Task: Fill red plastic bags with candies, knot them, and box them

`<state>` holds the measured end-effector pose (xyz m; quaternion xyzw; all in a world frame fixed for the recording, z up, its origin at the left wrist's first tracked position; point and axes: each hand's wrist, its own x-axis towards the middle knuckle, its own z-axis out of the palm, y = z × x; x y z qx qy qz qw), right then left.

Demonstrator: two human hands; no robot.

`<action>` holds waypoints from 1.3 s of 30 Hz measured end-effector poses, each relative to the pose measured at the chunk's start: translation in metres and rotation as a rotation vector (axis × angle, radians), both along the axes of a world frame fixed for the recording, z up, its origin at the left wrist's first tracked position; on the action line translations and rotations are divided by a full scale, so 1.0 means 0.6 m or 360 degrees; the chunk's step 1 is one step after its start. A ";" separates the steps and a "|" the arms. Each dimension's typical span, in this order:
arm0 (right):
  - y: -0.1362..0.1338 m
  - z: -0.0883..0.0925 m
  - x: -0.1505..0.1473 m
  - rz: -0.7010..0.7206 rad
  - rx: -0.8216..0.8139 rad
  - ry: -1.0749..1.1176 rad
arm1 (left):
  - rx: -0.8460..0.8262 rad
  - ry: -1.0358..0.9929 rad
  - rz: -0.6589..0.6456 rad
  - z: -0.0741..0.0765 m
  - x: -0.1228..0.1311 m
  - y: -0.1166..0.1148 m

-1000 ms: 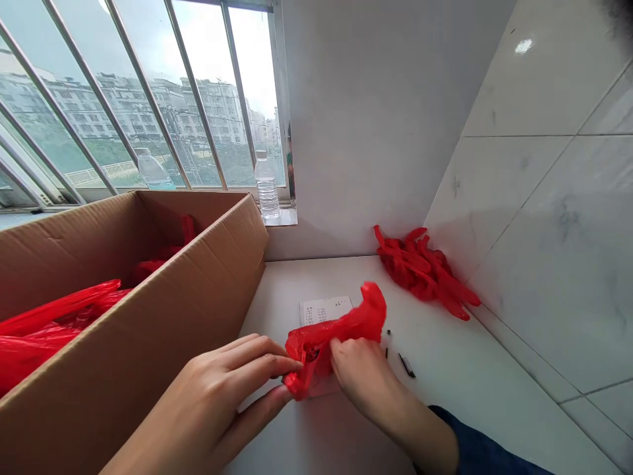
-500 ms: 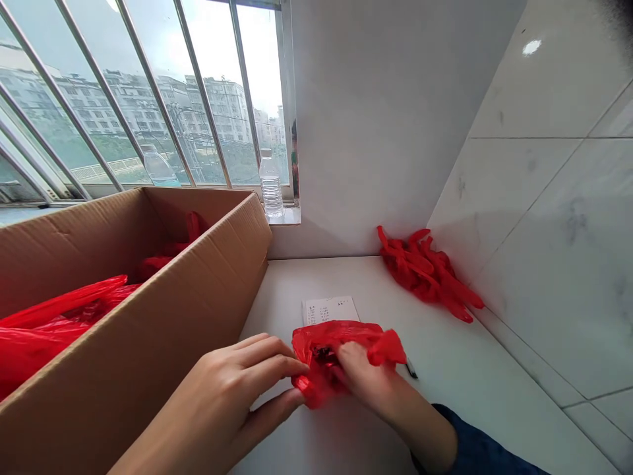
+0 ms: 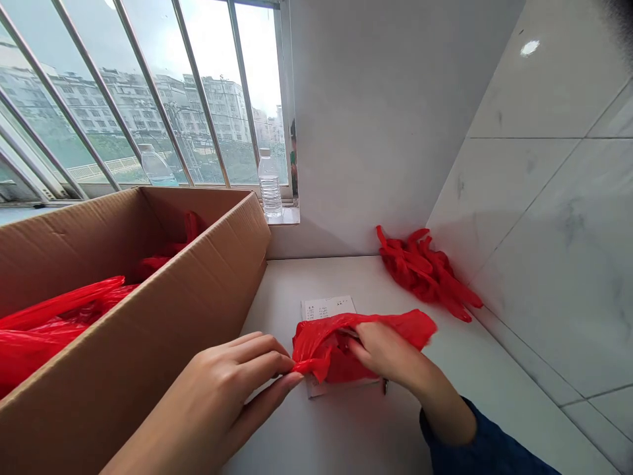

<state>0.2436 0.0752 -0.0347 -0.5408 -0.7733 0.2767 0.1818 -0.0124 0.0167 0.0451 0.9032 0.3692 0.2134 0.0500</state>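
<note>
A red plastic bag (image 3: 341, 363) is stretched sideways above a sheet of paper with handwriting (image 3: 328, 307) on the white table. My left hand (image 3: 242, 379) pinches the bag's left end between thumb and fingers. At the bag's opening is my right hand (image 3: 388, 349), its fingertips partly inside and gripping something I cannot make out. The bag's right part trails out behind that hand. Below my right hand the dark tip of a pen (image 3: 384, 386) shows.
A large cardboard box (image 3: 198, 290) with red bags inside fills the left. Crumpled red bags (image 3: 425, 274) lie at the back right against the tiled wall. A plastic bottle (image 3: 270, 185) stands on the sill by the barred window.
My right hand has moved to the right, and the bag is now stretched out wider and flatter. More of the paper shows beneath it. My left hand has shifted slightly left with its end.
</note>
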 end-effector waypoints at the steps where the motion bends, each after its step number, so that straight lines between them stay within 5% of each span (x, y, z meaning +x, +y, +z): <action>1: -0.007 0.013 0.008 0.0028 0.0033 0.0022 | -0.0014 0.0003 0.0004 0.003 -0.001 -0.003; 6: -0.027 0.059 0.039 0.0226 0.0112 0.0197 | -0.0142 0.0013 -0.0072 0.012 -0.003 -0.013; 18: -0.015 0.059 0.065 0.0327 -0.0171 0.0721 | 0.0149 0.0083 0.0109 0.010 -0.001 0.012; 25: -0.018 0.065 0.075 0.0511 -0.0329 0.0874 | 0.0284 0.0209 0.0716 -0.008 -0.015 0.026; 29: -0.021 0.061 0.059 0.0446 -0.0365 0.1193 | 0.0383 0.0205 0.0827 -0.015 -0.012 0.027; 33: -0.027 0.056 0.020 0.0322 -0.0378 0.1638 | 0.0595 0.0007 0.0635 -0.020 0.025 0.021; 39: -0.028 0.046 -0.005 0.0375 -0.0416 0.1706 | 0.0503 -0.0131 0.0245 -0.037 0.081 0.035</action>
